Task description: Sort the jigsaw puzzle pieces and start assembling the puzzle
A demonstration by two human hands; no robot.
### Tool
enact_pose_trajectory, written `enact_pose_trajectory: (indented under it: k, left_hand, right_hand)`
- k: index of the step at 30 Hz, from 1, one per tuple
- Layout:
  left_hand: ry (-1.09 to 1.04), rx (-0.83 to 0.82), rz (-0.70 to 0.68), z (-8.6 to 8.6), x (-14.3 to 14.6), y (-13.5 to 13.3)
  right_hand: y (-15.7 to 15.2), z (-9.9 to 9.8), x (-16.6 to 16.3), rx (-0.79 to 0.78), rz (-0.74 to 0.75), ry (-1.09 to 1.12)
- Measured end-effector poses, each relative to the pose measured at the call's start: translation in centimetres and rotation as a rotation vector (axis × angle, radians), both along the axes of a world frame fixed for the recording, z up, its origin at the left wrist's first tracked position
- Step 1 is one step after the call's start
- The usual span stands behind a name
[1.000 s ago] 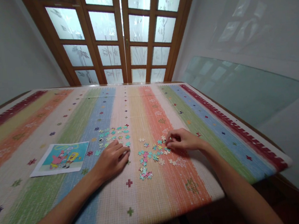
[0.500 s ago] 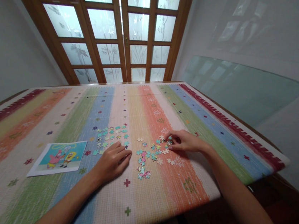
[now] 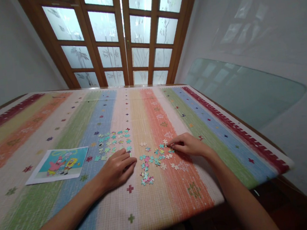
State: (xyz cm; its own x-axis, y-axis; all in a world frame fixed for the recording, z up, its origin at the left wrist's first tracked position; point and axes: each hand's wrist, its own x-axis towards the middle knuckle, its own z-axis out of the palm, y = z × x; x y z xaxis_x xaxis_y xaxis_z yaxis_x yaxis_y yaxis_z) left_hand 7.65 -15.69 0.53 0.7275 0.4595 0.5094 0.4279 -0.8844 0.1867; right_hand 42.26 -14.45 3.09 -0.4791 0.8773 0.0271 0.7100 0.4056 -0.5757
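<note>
My left hand [image 3: 120, 167] rests on the cloth with its fingers loosely curled together, and nothing shows in them. Just beyond it, turquoise and green puzzle pieces [image 3: 106, 138] lie in loose rows; the hand covers the near edge of this group. My right hand [image 3: 187, 145] is at the right side of a second, mixed heap of puzzle pieces [image 3: 157, 161]. Its thumb and forefinger are pinched on a small puzzle piece [image 3: 172, 147], mostly hidden by the fingers. Pink, turquoise and pale pieces lie between my hands, some overlapping.
A printed cartoon picture [image 3: 62, 164] lies left of my left arm. A striped tablecloth [image 3: 109, 212] covers the table, whose near edge runs below my forearms. Wooden doors with frosted panes [image 3: 123, 41] stand beyond, and a glass panel [image 3: 247, 86] leans at the right wall.
My right hand has shifted slightly left and its fingertips have closed together over the heap. My left hand stays in place. The whole view has tilted a little.
</note>
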Motion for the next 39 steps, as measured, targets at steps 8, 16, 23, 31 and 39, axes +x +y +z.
enact_pose_trajectory:
  k: [8, 16, 23, 31, 39]
  left_hand:
    - [-0.004, -0.014, -0.012, -0.3, -0.2, 0.1]
    - [-0.002, -0.020, -0.024, 0.0, -0.1, -0.1]
    - [-0.021, -0.040, -0.025, 0.1, 0.1, -0.3]
    - [-0.108, 0.071, 0.026, 1.0, 0.7, -0.9]
    - [-0.136, 0.235, 0.025, 2.2, 2.4, -2.3]
  right_hand:
    - [-0.2, 0.1, -0.3, 0.006, -0.071, -0.067]
    - [-0.2, -0.4, -1.3, 0.044, -0.101, -0.088]
    - [-0.2, -0.4, -1.5, 0.019, -0.162, -0.048]
    - [-1.0, 0.2, -3.5, -0.204, -0.050, 0.403]
    - [-2.2, 0.4, -9.5, -0.394, 0.036, 0.639]
